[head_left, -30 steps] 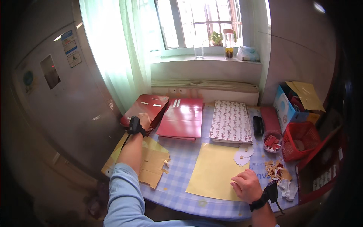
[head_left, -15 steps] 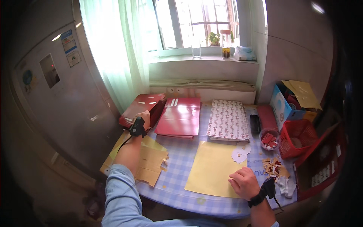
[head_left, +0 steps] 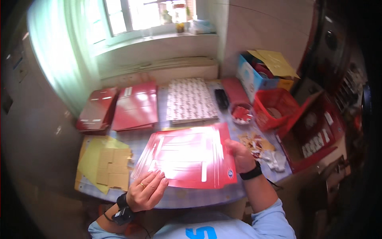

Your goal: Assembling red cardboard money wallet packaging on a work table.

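Both my hands hold a glossy red card sheet (head_left: 181, 159) with white slots and lines, tilted above the near half of the table. At its lower left corner is my left hand (head_left: 148, 192), fingers pressed together on top of the card. My right hand (head_left: 240, 155) grips the right edge, thumb on the upper face and the other fingers mostly hidden. Strong glare whitens the middle of the card. Two stacks of similar red card, a left stack (head_left: 97, 109) and a flatter stack (head_left: 136, 105), lie behind it. The yellow sheet on the table is almost fully covered.
A patterned white stack (head_left: 191, 99) lies at the back. At right are a tub of red scraps (head_left: 241, 114), a red basket (head_left: 274, 107), a blue box (head_left: 256, 77), paper scraps (head_left: 254, 143) and an open red box (head_left: 314, 135). Brown cardboard (head_left: 113, 167) lies at left.
My left hand has come from the left red stack to the near middle, and a red card sheet is now between my hands. My right hand has risen off the yellow sheet. The view has swung right.
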Action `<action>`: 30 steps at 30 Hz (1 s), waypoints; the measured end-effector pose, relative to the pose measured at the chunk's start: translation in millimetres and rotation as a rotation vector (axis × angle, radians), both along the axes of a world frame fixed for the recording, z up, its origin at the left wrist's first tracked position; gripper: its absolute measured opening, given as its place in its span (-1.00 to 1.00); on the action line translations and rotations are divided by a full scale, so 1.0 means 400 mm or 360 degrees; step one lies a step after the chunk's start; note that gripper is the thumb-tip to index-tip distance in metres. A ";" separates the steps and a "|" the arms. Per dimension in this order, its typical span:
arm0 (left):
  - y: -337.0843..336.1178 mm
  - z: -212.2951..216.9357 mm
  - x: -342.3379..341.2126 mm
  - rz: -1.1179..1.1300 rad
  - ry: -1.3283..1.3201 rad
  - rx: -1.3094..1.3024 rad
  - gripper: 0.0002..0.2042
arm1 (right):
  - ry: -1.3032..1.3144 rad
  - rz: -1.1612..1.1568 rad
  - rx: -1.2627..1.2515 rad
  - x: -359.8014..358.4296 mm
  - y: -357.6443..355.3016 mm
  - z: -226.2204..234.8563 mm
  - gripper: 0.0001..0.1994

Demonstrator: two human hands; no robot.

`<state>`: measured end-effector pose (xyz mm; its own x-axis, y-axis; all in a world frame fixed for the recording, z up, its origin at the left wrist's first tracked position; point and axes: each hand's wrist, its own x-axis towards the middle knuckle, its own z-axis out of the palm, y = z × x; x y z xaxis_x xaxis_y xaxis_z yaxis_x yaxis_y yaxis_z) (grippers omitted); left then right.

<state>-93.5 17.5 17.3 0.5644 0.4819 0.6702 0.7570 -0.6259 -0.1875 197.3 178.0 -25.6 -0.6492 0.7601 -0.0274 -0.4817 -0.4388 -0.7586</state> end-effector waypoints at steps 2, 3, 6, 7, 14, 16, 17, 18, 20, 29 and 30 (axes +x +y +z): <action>0.016 -0.021 0.002 -0.0089 0.0052 -0.0325 -0.78 | -0.0139 0.0019 0.0090 0.017 0.015 0.002 -0.70; 0.022 -0.030 -0.001 -0.0116 -0.0114 -0.0531 -0.76 | -0.0042 0.0034 0.0108 0.016 0.016 0.004 -0.72; 0.073 -0.006 -0.014 0.0072 -0.0856 -0.0636 -0.48 | -0.0103 -0.0115 0.0190 0.019 0.010 0.047 -0.73; 0.091 -0.026 -0.033 0.0210 -0.1197 -0.0574 -0.36 | -0.0104 -0.0112 0.0266 0.012 0.009 0.064 -0.74; 0.202 -0.095 -0.071 -0.0389 -0.2953 -0.1622 -0.36 | -0.0328 -0.0138 0.0447 0.017 0.047 0.155 -0.75; 0.191 -0.053 -0.042 -0.0624 -0.3009 -0.1726 -0.59 | -0.0432 -0.0236 0.0504 0.019 0.069 0.130 -0.76; 0.194 -0.066 -0.037 -0.0640 -0.3016 -0.1751 -0.59 | -0.0452 -0.0253 0.0496 0.024 0.071 0.110 -0.76; 0.184 -0.083 -0.041 -0.0486 -0.2848 -0.1841 -0.60 | -0.0467 -0.0254 0.0462 0.021 0.076 0.088 -0.76; 0.174 -0.102 -0.018 -0.0226 -0.2711 -0.1865 -0.65 | -0.0442 -0.0282 0.0345 0.009 0.068 0.063 -0.76; 0.171 -0.103 -0.035 -0.0239 -0.2643 -0.1783 -0.69 | -0.0590 -0.0045 0.0472 0.047 0.079 0.087 -0.66; 0.171 -0.105 -0.037 -0.0248 -0.2621 -0.1772 -0.68 | -0.0609 -0.0061 0.0499 0.048 0.079 0.085 -0.67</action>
<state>-108.5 85.7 -24.8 -0.0987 0.9951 -0.0111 -0.3001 -0.0192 0.9537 216.5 209.5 8.5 -0.6090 0.7928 -0.0245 -0.1541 -0.1485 -0.9768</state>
